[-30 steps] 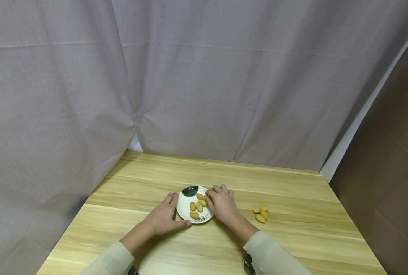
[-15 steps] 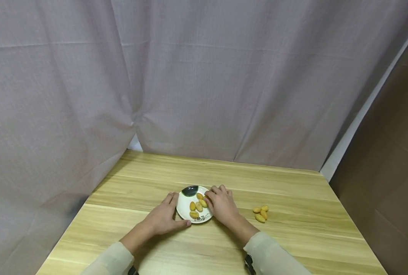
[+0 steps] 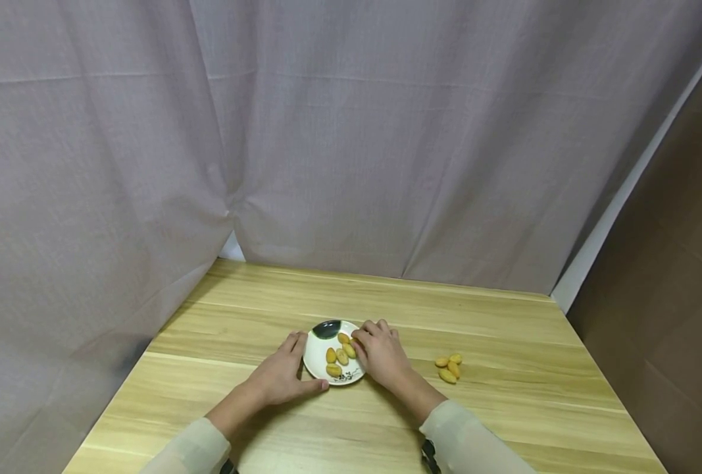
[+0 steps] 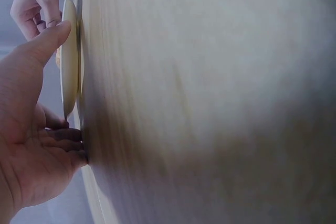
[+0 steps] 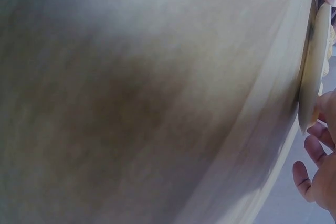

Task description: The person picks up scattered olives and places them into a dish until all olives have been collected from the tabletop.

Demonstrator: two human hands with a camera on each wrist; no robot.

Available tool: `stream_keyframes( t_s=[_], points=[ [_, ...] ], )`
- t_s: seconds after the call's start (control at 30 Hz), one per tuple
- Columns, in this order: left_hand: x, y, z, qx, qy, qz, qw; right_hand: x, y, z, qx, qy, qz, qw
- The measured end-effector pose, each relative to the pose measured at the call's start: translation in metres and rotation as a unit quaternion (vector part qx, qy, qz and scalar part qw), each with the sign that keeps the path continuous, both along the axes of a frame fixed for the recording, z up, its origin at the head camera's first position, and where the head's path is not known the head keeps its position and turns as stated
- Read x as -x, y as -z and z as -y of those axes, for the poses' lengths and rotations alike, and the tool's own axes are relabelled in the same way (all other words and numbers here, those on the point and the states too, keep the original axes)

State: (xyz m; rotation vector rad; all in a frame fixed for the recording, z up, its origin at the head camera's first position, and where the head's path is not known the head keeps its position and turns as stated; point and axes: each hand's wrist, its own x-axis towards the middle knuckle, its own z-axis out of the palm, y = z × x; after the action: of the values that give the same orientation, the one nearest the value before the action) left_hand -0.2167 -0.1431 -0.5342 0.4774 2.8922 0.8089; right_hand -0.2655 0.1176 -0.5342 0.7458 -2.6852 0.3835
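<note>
A small round white plate (image 3: 315, 355) with a dark patch and a black floral print lies on the table. Several small yellow oval fruits (image 3: 342, 356) are on it. My left hand (image 3: 279, 375) holds the plate by its left side, thumb along the near rim and fingers at the far left. In the left wrist view, the thumb presses the edge of the plate (image 4: 69, 72). My right hand (image 3: 382, 352) is over the right rim, pinching a yellow fruit (image 5: 315, 117) at the plate's edge. Its fingers hide most of that fruit in the head view.
To the right of the plate, several more yellow fruits (image 3: 448, 368) lie in a small cluster on the wooden table (image 3: 504, 408). Grey curtains (image 3: 351, 164) hang behind and to the left of the table, and a brown panel (image 3: 664, 263) stands on the right.
</note>
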Motion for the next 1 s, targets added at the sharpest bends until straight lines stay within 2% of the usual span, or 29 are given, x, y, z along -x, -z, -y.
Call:
stream_keyframes(
  t_s=[0.5, 0.77, 1.0],
  points=[
    [0.000, -0.001, 0.000, 0.000, 0.003, -0.003, 1.0000, -0.006, -0.012, -0.008, 0.030, -0.011, 0.020, 0.999],
    [0.000, -0.001, 0.001, -0.002, 0.003, -0.005, 1.0000, -0.007, -0.024, -0.018, 0.036, -0.003, 0.005, 0.999],
    [0.000, 0.000, 0.001, -0.002, 0.000, -0.002, 1.0000, -0.013, -0.030, -0.035, 0.042, -0.007, -0.005, 0.999]
  ],
)
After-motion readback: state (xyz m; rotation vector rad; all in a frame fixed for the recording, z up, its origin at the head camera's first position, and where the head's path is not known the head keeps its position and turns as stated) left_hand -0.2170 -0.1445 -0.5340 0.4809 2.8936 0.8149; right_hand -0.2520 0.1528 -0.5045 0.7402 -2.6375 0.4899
